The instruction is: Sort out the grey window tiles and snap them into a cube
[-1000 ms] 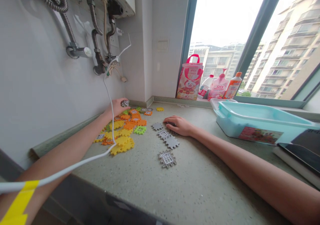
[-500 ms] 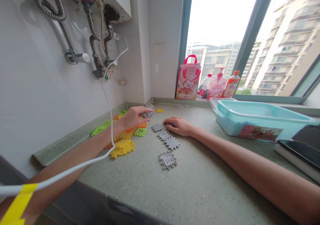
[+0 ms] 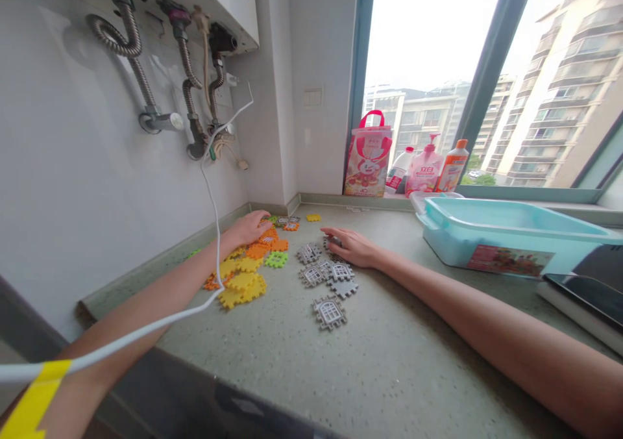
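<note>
Your left hand (image 3: 249, 226) rests flat on colourful tile pile (image 3: 246, 263) by wall, grasping nothing. Your right hand (image 3: 351, 247) lies loose on grey tiles (image 3: 327, 275) grouped mid-counter (image 3: 399, 361); sorting looks partial, some grey tiles apparently remain in pile.

Tiles (image 3: 242, 282) look like matt foam, tabletop (image 3: 389, 361) is speckled polished stone, tub (image 3: 506, 238) glossy plastic, hoses (image 3: 187, 95) ribbed shiny metal.
</note>
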A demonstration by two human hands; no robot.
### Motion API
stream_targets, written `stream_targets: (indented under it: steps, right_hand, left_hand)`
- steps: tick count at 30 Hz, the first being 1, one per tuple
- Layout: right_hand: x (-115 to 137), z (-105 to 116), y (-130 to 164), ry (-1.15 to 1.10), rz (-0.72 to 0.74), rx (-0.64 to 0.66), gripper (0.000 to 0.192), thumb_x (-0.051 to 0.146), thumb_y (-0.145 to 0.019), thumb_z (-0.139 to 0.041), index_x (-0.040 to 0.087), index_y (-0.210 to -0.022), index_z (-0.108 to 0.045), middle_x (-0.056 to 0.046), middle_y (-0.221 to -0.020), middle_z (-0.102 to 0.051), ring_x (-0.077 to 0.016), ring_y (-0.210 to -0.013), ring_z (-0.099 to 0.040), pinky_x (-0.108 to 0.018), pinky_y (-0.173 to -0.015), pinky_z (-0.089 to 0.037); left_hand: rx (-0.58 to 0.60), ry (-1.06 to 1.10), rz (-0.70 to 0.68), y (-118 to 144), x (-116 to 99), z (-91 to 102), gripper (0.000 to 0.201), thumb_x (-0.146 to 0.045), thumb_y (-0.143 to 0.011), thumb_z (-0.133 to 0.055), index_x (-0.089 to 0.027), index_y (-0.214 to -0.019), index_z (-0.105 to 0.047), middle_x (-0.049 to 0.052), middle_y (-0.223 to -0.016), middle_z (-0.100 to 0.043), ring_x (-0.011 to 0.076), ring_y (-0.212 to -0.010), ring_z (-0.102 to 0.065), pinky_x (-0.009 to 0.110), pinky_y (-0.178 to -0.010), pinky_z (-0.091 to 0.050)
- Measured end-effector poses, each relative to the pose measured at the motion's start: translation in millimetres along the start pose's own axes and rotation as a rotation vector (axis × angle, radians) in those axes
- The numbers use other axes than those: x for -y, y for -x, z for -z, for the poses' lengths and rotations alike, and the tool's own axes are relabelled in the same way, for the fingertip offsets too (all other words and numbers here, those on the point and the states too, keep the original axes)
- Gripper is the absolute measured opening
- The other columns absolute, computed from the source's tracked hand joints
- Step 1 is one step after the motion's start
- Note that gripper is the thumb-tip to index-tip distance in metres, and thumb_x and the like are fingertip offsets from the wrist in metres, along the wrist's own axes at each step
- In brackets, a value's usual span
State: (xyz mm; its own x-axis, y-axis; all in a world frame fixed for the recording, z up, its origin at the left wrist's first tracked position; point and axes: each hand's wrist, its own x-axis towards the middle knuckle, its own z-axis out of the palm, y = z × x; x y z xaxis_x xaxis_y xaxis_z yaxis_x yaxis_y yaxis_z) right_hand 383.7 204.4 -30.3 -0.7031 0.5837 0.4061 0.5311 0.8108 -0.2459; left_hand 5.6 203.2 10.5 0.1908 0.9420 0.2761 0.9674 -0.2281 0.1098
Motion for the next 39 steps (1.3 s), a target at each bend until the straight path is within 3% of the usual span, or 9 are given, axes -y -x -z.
stream_targets:
  steps: [5,10,18,22,26,30,33,36,39]
  right_hand:
    - [1.7,0.6,-0.3,0.033,-0.001,0.016,0.055,0.04,-0.104,-0.048,0.015,-0.153,-0.052,-0.017,-0.15,-0.061,-0.0306,-0.138,-0.059,-0.049,-0.119,-0.044]
    - [2.4,0.7,-0.2,0.033,0.004,0.007,0.052,0.039,-0.103,-0.05,0.016,-0.15,-0.057,-0.016,-0.147,-0.064,-0.0296,-0.135,-0.061,-0.047,-0.117,-0.045]
    - [3.5,1.5,-0.8,0.034,0.035,-0.004,0.046,0.035,-0.103,-0.051,0.017,-0.144,-0.062,-0.015,-0.143,-0.067,-0.0293,-0.131,-0.063,-0.045,-0.115,-0.047]
    - [2.9,1.5,-1.6,0.036,0.06,0.004,0.044,0.033,-0.104,-0.05,0.016,-0.141,-0.064,-0.015,-0.14,-0.068,-0.0294,-0.129,-0.064,-0.045,-0.114,-0.047]
    - [2.1,1.9,-2.1,0.036,0.079,0.005,0.041,0.033,-0.104,-0.05,0.018,-0.138,-0.067,-0.013,-0.138,-0.069,-0.0276,-0.127,-0.065,-0.044,-0.113,-0.048]
    - [1.8,2.3,-2.2,0.028,0.098,-0.001,0.038,0.033,-0.104,-0.049,0.018,-0.132,-0.07,-0.013,-0.135,-0.07,-0.0274,-0.125,-0.066,-0.043,-0.111,-0.049]
    - [2.8,2.1,-1.7,0.023,0.097,0.002,0.039,0.033,-0.103,-0.049,0.018,-0.131,-0.071,-0.014,-0.135,-0.07,-0.0281,-0.125,-0.066,-0.044,-0.111,-0.05]
    - [2.6,1.9,-1.7,-0.016,0.08,-0.002,0.039,0.033,-0.102,-0.052,0.019,-0.132,-0.071,-0.014,-0.137,-0.07,-0.0292,-0.126,-0.065,-0.046,-0.112,-0.049]
    - [-1.5,3.4,-4.0,-0.157,-0.025,0.002,0.043,0.037,-0.096,-0.062,0.02,-0.135,-0.07,-0.013,-0.139,-0.069,-0.0297,-0.129,-0.064,-0.046,-0.115,-0.047]
  left_hand:
    - [0.076,-0.06,0.075,-5.5,9.8,-10.3,0.078,-0.072,-0.097,-0.046,-0.013,-0.149,-0.051,0.019,-0.153,-0.056,0.0333,-0.135,-0.056,0.04,-0.114,-0.041]
    - [0.036,-0.1,0.085,-4.0,7.6,-7.1,0.08,-0.07,-0.096,-0.05,-0.006,-0.143,-0.055,0.025,-0.143,-0.06,0.0361,-0.128,-0.06,0.044,-0.112,-0.043]
    - [0.055,-0.04,-0.159,-2.2,-7.2,-4.4,0.067,-0.036,-0.089,-0.057,-0.01,-0.151,-0.051,0.015,-0.15,-0.058,0.0269,-0.134,-0.056,0.035,-0.119,-0.039]
    - [0.019,0.123,-0.315,3.2,-15.3,-1.4,0.076,-0.023,-0.075,-0.058,-0.014,-0.151,-0.052,0.012,-0.149,-0.058,0.027,-0.134,-0.057,0.036,-0.117,-0.043]
    - [0.059,0.174,-0.411,6.0,-18.7,3.4,0.067,-0.019,-0.071,-0.056,-0.022,-0.138,-0.064,0.006,-0.149,-0.059,0.027,-0.136,-0.056,0.037,-0.12,-0.041]
    - [0.054,0.092,-0.33,4.8,-17.5,8.0,0.036,-0.029,-0.085,-0.05,-0.021,-0.111,-0.074,0.007,-0.124,-0.072,0.0267,-0.117,-0.066,0.038,-0.108,-0.05]
    - [-0.001,-0.038,-0.203,3.2,-14.5,10.2,0.035,-0.05,-0.09,-0.054,-0.021,-0.099,-0.074,0.01,-0.113,-0.075,0.0304,-0.11,-0.068,0.042,-0.102,-0.051]
    - [-0.017,-0.089,-0.082,1.5,-6.9,12.1,0.05,-0.063,-0.084,-0.062,-0.022,-0.111,-0.072,0.011,-0.121,-0.074,0.033,-0.113,-0.068,0.042,-0.102,-0.051]
    - [0.007,-0.057,-0.022,-0.1,4.5,14.9,0.064,-0.059,-0.081,-0.066,-0.023,-0.134,-0.063,0.01,-0.136,-0.069,0.0314,-0.122,-0.066,0.039,-0.106,-0.05]
